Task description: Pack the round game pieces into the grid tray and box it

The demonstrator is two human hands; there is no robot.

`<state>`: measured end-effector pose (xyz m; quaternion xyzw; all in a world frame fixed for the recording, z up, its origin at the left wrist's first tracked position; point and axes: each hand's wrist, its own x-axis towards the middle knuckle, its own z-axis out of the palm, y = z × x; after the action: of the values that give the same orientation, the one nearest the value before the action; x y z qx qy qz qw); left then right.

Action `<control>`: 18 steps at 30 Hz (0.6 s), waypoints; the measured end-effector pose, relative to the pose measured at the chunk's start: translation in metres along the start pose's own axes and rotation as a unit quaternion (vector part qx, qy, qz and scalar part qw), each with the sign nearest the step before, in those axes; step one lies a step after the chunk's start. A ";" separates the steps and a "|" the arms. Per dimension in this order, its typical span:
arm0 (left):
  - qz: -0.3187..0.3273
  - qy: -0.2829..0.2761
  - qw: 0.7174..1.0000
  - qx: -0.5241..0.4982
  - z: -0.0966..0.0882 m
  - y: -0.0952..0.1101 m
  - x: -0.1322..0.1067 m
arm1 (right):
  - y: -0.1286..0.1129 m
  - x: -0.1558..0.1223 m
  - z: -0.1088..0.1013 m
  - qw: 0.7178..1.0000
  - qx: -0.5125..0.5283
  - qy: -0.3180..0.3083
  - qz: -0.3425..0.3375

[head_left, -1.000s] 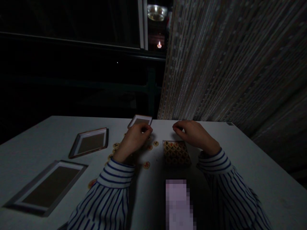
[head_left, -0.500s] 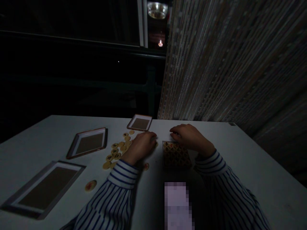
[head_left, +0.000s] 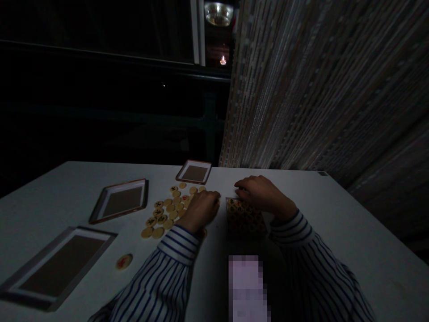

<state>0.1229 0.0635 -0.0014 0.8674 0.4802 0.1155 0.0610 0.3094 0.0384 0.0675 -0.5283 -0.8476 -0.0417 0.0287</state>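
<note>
Item 1, your left hand (head_left: 203, 208): it lies palm down on the table (head_left: 338, 223), fingers curled, with the fingertips at the right edge of the scattered discs and just beside the box. It is too dark to tell whether it pinches a disc. The sleeve (head_left: 167, 268) is white with dark stripes.

Item 2, your right hand (head_left: 261, 195): it is palm down with the fingers bent, and it rests at the far left corner of the box. The fingertips point towards your left hand, a small gap apart. You cannot tell whether it grips anything.

Item 3, box (head_left: 246, 220): it is square and packed with patterned round pieces laid flat. It sits on the table between your two wrists, partly under your right hand.

Item 4, scattered discs (head_left: 164, 212): these are pale and round, some with dark marks, in a loose cluster to the left of your left hand. A few lie under the hand.

Item 5, lone disc (head_left: 124, 261): it has a red mark and lies apart from the cluster, nearer to you.

Item 6, small tray (head_left: 193, 172): it is at the far side, just beyond the cluster.

Item 7, middle tray (head_left: 120, 202): it lies to the left of the discs.

Item 8, large tray (head_left: 60, 266): it is at the near left, close to the lone disc.

Item 9, beaded curtain (head_left: 318, 89): it hangs behind the table on the right.

Item 10, small flame (head_left: 223, 61): it shows far off in the dark.
</note>
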 end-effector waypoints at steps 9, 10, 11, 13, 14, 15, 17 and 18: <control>-0.007 -0.006 1.000 0.021 0.001 -0.001 0.000 | 0.000 0.001 0.001 1.000 0.001 0.004 -0.004; -0.008 -0.004 1.000 0.018 0.001 -0.001 0.000 | 0.000 0.001 0.001 1.000 0.000 0.003 -0.005; -0.012 -0.003 1.000 0.015 0.002 -0.002 0.000 | 0.000 0.001 0.001 1.000 0.000 0.002 -0.004; -0.022 -0.009 1.000 0.011 0.002 -0.002 0.001 | 0.000 0.001 0.002 1.000 0.000 -0.002 -0.001; -0.024 -0.011 1.000 0.012 0.003 -0.002 0.001 | 0.000 0.000 0.002 1.000 0.000 -0.002 0.000; -0.023 -0.012 1.000 0.013 0.003 -0.002 0.001 | 0.000 0.000 0.002 1.000 0.001 -0.003 0.001; -0.018 -0.014 1.000 0.017 0.003 -0.003 0.001 | 0.000 0.000 0.001 1.000 0.002 -0.002 -0.001; -0.016 -0.014 1.000 0.017 0.003 -0.003 0.001 | 0.000 0.000 0.001 1.000 0.002 -0.001 -0.001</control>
<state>0.1219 0.0663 -0.0045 0.8622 0.4947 0.0938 0.0549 0.3093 0.0381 0.0661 -0.5275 -0.8481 -0.0394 0.0286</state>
